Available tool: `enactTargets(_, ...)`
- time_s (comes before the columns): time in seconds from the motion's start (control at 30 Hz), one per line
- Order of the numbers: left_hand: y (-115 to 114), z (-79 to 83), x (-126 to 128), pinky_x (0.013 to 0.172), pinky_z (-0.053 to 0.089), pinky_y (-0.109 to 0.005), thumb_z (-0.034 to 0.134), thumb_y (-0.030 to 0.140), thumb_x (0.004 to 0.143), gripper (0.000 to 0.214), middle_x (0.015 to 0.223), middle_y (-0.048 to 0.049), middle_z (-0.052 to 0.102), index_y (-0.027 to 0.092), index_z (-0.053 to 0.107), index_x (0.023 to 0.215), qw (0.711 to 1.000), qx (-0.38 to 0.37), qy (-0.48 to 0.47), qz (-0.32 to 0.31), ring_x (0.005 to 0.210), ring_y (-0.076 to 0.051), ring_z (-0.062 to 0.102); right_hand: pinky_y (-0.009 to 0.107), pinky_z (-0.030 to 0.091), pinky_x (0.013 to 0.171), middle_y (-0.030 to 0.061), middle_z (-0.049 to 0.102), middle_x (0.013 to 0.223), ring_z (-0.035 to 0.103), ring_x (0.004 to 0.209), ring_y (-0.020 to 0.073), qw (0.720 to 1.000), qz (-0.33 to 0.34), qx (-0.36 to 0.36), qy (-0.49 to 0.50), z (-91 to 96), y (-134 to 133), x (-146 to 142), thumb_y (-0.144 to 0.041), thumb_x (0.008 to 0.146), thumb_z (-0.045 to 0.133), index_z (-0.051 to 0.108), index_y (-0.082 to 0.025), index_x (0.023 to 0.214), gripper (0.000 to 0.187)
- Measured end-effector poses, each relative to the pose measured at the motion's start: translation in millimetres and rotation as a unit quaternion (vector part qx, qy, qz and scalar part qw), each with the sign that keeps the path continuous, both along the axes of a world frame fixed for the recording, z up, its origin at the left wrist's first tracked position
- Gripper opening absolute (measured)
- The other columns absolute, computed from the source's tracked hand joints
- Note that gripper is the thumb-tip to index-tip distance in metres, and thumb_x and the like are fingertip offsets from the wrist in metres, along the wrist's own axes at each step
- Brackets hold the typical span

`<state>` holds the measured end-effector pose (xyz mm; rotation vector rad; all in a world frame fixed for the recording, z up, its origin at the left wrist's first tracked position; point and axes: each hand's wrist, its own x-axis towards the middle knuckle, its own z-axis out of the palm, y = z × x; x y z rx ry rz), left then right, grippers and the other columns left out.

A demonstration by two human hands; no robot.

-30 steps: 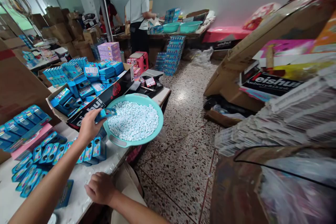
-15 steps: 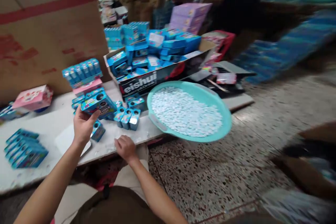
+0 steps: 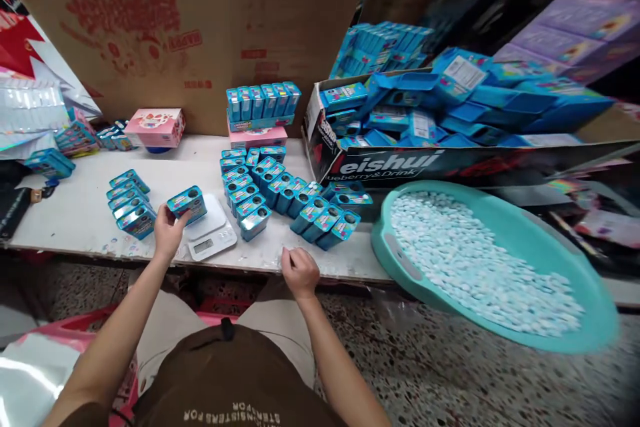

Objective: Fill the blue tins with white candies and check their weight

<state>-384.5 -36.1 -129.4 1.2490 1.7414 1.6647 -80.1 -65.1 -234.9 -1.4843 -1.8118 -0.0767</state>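
Observation:
My left hand (image 3: 167,233) grips a small blue tin (image 3: 187,204) and holds it over the white digital scale (image 3: 210,233) on the white table (image 3: 75,213). My right hand (image 3: 299,271) rests at the table's front edge with its fingers curled into a loose fist; nothing shows in it. Just beyond the right hand, several open blue tins (image 3: 280,197) stand in rows. A teal basin (image 3: 400,267) full of small white tablets (image 3: 475,260) sits at the right, overhanging the table edge.
A black carton (image 3: 400,163) piled with blue boxes stands behind the basin. A stack of closed blue tins (image 3: 129,203) lies left of the scale. A pink box (image 3: 154,125) and a tray of upright tins (image 3: 263,101) sit against the big cardboard wall (image 3: 175,27).
The view has swung left, from the room back to the table. My left hand carried the blue tin from the basin's rim to over the scale. The right hand stayed at the table edge.

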Motion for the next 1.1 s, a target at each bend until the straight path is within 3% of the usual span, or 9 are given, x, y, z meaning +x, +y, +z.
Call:
enactTargets(0.23, 21, -26.3, -7, 0.084, 0.048, -0.030, 0.074, 0.035, 0.064, 0.041, 0.091, -0.0022, 0.061, 0.019, 0.053, 0.095, 0.995, -0.015, -0.060, -0.082, 0.088, -0.016, 0.060, 0.029, 0.029, 0.060, -0.0006, 0.044, 0.054, 0.041, 0.058, 0.0136, 0.999, -0.029, 0.013, -0.021, -4.2, -1, -5, -0.025, 0.090, 0.047, 0.040, -0.021, 0.053, 0.038)
enactTargets(0.43, 16, -42.1, -14, 0.096, 0.044, -0.037, 0.076, 0.036, 0.062, 0.057, 0.109, -0.0063, 0.058, 0.021, 0.049, 0.110, 0.995, -0.007, -0.013, -0.097, 0.107, -0.020, 0.057, 0.029, 0.028, 0.060, 0.0001, 0.044, 0.054, 0.041, 0.057, 0.0141, 0.999, -0.029, -0.006, -0.032, -7.0, -2, -5, -0.026, 0.091, 0.043, 0.039, -0.021, 0.053, 0.039)
enactTargets(0.53, 1, -41.8, -21, 0.104, 0.037, -0.041, 0.078, 0.036, 0.060, 0.070, 0.123, -0.0098, 0.053, 0.022, 0.045, 0.120, 0.996, 0.003, 0.054, -0.068, 0.120, -0.023, 0.049, 0.029, 0.029, 0.061, 0.0004, 0.044, 0.055, 0.042, 0.059, 0.0143, 0.999, -0.029, -0.019, -0.030, -8.7, -3, -4, -0.026, 0.091, 0.043, 0.039, -0.021, 0.054, 0.038)
enactTargets(0.77, -27, -35.3, -39, 0.105, 0.036, -0.043, 0.076, 0.038, 0.063, 0.065, 0.122, -0.0098, 0.055, 0.022, 0.048, 0.119, 0.994, -0.005, 0.097, -0.045, 0.119, -0.023, 0.051, 0.029, 0.030, 0.062, 0.0008, 0.045, 0.056, 0.042, 0.060, 0.0147, 0.998, -0.040, -0.030, -0.032, -10.0, -4, -4, -0.025, 0.090, 0.044, 0.039, -0.021, 0.054, 0.036)
enactTargets(1.1, -28, -29.9, -35, 0.105, 0.036, -0.045, 0.076, 0.038, 0.064, 0.062, 0.121, -0.0103, 0.055, 0.021, 0.048, 0.117, 0.995, -0.014, 0.083, -0.046, 0.118, -0.024, 0.051, 0.029, 0.031, 0.062, 0.0009, 0.044, 0.055, 0.043, 0.060, 0.0147, 0.999, -0.038, -0.021, -0.033, -7.2, -4, -5, -0.025, 0.091, 0.043, 0.038, -0.021, 0.054, 0.037)
